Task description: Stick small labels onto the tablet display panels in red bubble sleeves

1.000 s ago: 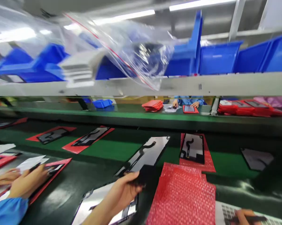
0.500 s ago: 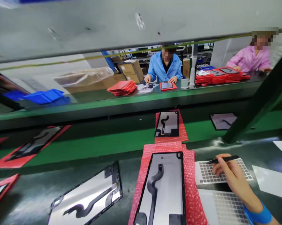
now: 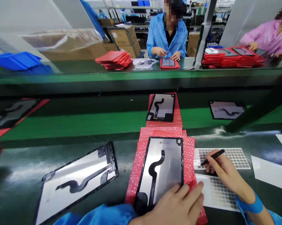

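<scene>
My left hand (image 3: 176,206) lies with fingers spread over the lower right of a tablet screen panel (image 3: 169,165), which rests on red bubble wrap (image 3: 190,156). A dark curved flex cable (image 3: 153,170) runs down the panel's silver back. In my right hand (image 3: 222,168) are black tweezers (image 3: 213,157), their tip over the left part of a white sheet of small square stickers (image 3: 239,157). Just below lies a second sticker sheet (image 3: 222,193). Another panel (image 3: 82,181) sits tilted on the bench at the left.
Beyond my bench, a green conveyor (image 3: 108,125) carries a panel on red wrap (image 3: 163,107) and another panel (image 3: 227,110). A dark post (image 3: 260,104) slants at the right, near white sheets (image 3: 269,172). Two people sit opposite, by stacked red pouches (image 3: 115,59).
My left hand has come into view over the panel. My right hand's tweezers have shifted to the left side of the upper sticker sheet. The view has tilted down.
</scene>
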Motion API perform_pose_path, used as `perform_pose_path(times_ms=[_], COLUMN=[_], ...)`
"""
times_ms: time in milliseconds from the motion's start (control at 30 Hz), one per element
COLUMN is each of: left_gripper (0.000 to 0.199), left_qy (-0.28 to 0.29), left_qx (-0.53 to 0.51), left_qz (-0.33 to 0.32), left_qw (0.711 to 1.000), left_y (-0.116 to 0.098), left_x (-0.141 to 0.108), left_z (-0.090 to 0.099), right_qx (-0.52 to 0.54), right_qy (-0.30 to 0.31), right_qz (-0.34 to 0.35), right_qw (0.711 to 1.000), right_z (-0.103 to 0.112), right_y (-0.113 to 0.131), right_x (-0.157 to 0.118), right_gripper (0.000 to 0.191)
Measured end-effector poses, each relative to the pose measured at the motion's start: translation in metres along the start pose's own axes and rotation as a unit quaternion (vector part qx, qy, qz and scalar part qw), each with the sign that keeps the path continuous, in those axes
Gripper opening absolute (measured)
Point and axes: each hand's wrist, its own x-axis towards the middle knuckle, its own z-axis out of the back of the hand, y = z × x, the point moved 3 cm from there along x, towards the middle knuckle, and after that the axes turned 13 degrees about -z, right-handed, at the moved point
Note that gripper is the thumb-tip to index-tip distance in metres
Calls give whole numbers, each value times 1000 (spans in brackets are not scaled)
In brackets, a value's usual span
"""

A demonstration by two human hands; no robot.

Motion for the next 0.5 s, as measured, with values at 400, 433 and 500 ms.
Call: perform_pose_path(times_ms=[400, 433, 500], left_gripper=[93, 93, 93], left_qy=[34, 30, 12], left_qx=[109, 113, 120], left_qz=[67, 68, 69], left_qw=[991, 991, 990], left_y=[7, 8, 10], left_x=[41, 42, 42], left_z=[-16, -15, -13], right_qx=[-26, -16, 21], right_qy=[0, 1, 2], right_qz=[-7, -12, -25], right_qw=[1000, 1000, 999], right_z=[1, 1, 2], right_y=[7, 6, 4], right_x=[-3, -2, 0], right_gripper=[39, 39, 39])
